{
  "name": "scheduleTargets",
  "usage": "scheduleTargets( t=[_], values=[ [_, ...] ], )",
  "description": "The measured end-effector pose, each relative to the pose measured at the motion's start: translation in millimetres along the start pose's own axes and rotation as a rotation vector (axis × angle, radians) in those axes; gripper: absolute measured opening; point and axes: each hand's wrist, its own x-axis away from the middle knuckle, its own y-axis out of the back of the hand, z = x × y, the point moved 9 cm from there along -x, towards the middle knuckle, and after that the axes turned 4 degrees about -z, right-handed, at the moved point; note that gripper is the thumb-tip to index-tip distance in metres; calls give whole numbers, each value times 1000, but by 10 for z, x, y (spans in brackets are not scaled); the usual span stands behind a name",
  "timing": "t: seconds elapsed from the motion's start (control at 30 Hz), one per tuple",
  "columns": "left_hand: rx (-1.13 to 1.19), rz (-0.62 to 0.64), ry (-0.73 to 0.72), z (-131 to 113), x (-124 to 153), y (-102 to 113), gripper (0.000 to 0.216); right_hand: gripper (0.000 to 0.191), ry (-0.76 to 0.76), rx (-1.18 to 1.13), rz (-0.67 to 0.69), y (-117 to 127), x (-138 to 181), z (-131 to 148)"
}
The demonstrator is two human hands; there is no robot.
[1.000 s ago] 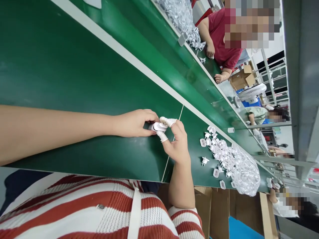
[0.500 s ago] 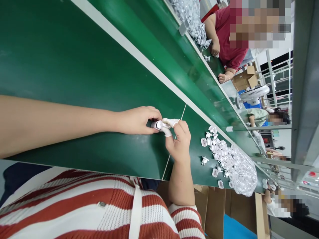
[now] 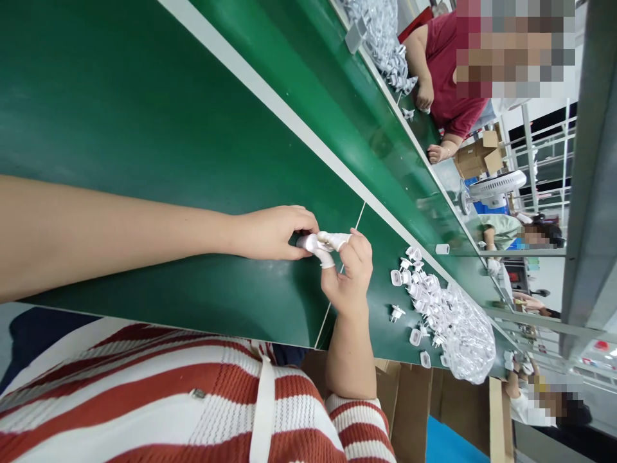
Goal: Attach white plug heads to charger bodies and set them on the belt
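My left hand (image 3: 270, 233) rests on the green table (image 3: 144, 128) with its fingers curled round a small white plug part (image 3: 308, 243). My right hand (image 3: 348, 273) meets it from the right. Its thumb and forefinger, both in white finger cots, pinch the same white part. The part is mostly hidden between the two hands. A heap of similar white plug parts (image 3: 424, 296) lies on the table to the right of my right hand, spilling from a clear plastic bag (image 3: 470, 337).
A white stripe (image 3: 289, 125) runs diagonally across the green surface. A person in a red shirt (image 3: 446, 71) sits across at the far side with another pile of white parts (image 3: 380, 38). Cardboard boxes (image 3: 475, 154), a fan (image 3: 491, 186) and other workers stand at the right.
Both hands stay together on the white part; my right fingers have closed in tighter on it. The view has shifted slightly, so everything sits a little further right.
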Motion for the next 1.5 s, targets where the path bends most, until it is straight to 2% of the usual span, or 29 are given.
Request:
scheduleTargets(
  t=[0.1,0.37,0.53,0.8,1.13,1.23,1.27,1.37,1.4,1.43,1.5],
  values=[
    [-10,-6,3,9,4,0,28,15,-37,15,35,-48,-16,-17],
    [-2,-12,-9,-14,-6,3,26,19,-67,-10,-91,80,-6,-15],
    [-3,-28,-17,-23,5,18,25,26,-5,85,-39,21,-29,43],
    [-14,-23,-2,-17,15,18,26,18,-51,215,-20,16,-46,103],
    [-34,-35,38,12,12,7,28,16,-92,197,-77,-21,49,36],
    [-40,-22,33,-4,15,-3,29,13,-108,107,-67,-40,45,-51],
    [-39,-15,30,-15,19,-7,30,18,-141,27,-50,-60,42,-107],
    [-3,-14,75,-13,47,3,36,65,-265,-313,-11,-133,41,-270],
    [18,-25,99,-7,62,13,39,70,-287,-402,-5,-150,42,-298],
    [39,-37,117,-8,78,25,42,66,-295,-456,-5,-154,43,-312],
    [87,-66,97,-61,109,54,42,42,-288,-474,-19,-134,51,-316]
  ],
)
